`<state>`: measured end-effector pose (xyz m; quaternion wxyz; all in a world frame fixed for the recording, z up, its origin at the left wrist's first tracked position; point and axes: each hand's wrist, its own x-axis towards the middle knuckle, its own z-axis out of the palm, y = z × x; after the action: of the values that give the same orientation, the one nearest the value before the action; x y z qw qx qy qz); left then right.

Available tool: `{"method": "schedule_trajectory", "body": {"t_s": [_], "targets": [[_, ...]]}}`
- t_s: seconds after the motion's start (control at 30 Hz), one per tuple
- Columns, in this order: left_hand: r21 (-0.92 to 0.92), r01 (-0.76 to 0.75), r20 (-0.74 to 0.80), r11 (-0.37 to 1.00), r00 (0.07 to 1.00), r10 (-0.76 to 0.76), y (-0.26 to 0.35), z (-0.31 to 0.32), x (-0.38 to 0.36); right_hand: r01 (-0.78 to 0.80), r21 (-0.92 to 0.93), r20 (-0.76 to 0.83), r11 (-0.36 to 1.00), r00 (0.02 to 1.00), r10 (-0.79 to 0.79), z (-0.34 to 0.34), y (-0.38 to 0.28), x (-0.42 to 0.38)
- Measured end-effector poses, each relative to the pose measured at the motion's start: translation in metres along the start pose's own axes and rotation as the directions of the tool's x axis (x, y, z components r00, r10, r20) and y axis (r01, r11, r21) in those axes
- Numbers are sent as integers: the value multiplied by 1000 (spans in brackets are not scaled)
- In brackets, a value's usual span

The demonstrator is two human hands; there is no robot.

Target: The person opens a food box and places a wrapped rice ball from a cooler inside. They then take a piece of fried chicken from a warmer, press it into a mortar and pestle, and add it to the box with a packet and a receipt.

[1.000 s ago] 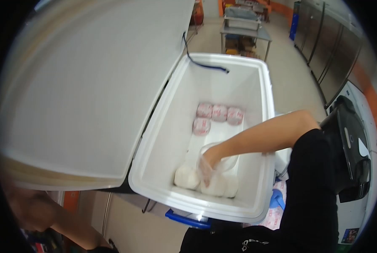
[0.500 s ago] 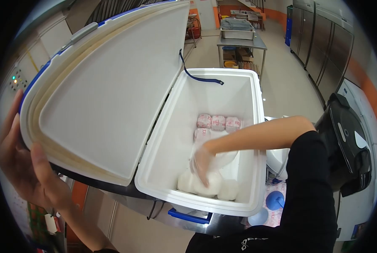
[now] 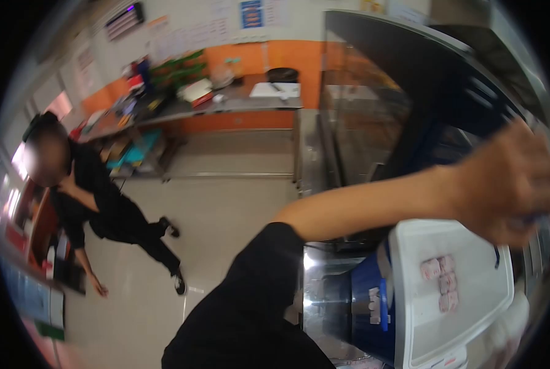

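My left arm reaches across to the right, and my left hand is raised above the open cooler, blurred, with its fingers curled. A bit of blue shows by the fingers, but what they hold is not clear. Below the hand stands the blue cooler box with its white inside and a blue side handle. Several pink-and-white wrapped packs lie in it. The near part of its inside is hidden by the wall. My right hand is out of view.
A person in dark clothes stands on the floor at the left, one hand hanging down. A steel worktable with papers and a white board runs along the back wall. A tall dark glass-sided unit stands behind the cooler.
My view has swung left, bringing the person and back worktable into sight. My right hand, which was inside the cooler, has left view. My left hand was on the lid's edge.
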<state>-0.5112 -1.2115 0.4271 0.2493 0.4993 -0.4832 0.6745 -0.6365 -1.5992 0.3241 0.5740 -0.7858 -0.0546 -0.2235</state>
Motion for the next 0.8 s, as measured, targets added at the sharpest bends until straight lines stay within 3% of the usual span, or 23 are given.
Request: {"method": "schedule_trajectory", "body": {"t_s": [0.03,0.1,0.17,0.23,0.3,0.37,0.43,0.5,0.6,0.67,0.7,0.73,0.77,0.8], "targets": [[-112,-63,-63,992,996,57,14,6,2,87,-61,-171,994,981,-96,-1,-14,-26],[-365,-219,-222,905,964,144,40,25,-1,116,-137,-357,984,921,-158,1,-20,-66],[-428,-226,24,875,965,261,63,43,-15,105,-146,-424,984,892,-158,11,-17,-89],[-462,-356,-17,812,919,393,94,40,-17,110,-125,-447,986,881,-155,24,-16,-102],[-584,-312,252,750,808,533,124,13,-28,126,-101,-455,987,876,-159,31,-15,-114],[-631,-312,226,710,802,553,145,23,-55,133,-78,-462,988,873,-154,39,-14,-125],[-498,-313,190,808,870,454,163,30,-77,141,-53,-469,989,870,-150,47,-16,-134],[-510,-302,247,806,846,473,167,30,-87,146,-32,-475,989,868,-144,58,-18,-142],[-577,-196,175,793,919,354,173,30,-96,156,10,-470,988,873,-133,78,-29,-151],[-683,46,248,729,954,172,176,14,-98,160,60,-461,985,880,-115,98,-36,-157],[-684,40,233,728,958,166,173,-3,-94,161,90,-448,983,888,-104,110,-42,-160],[-691,247,279,680,958,-64,168,-31,-87,164,129,-434,978,896,-93,125,-48,-162],[-696,431,327,574,902,-281,160,-62,-82,160,181,-412,970,908,-73,142,-54,-164],[-686,533,361,495,840,-405,146,-94,-86,146,250,-379,957,924,-42,164,-61,-166]]}}
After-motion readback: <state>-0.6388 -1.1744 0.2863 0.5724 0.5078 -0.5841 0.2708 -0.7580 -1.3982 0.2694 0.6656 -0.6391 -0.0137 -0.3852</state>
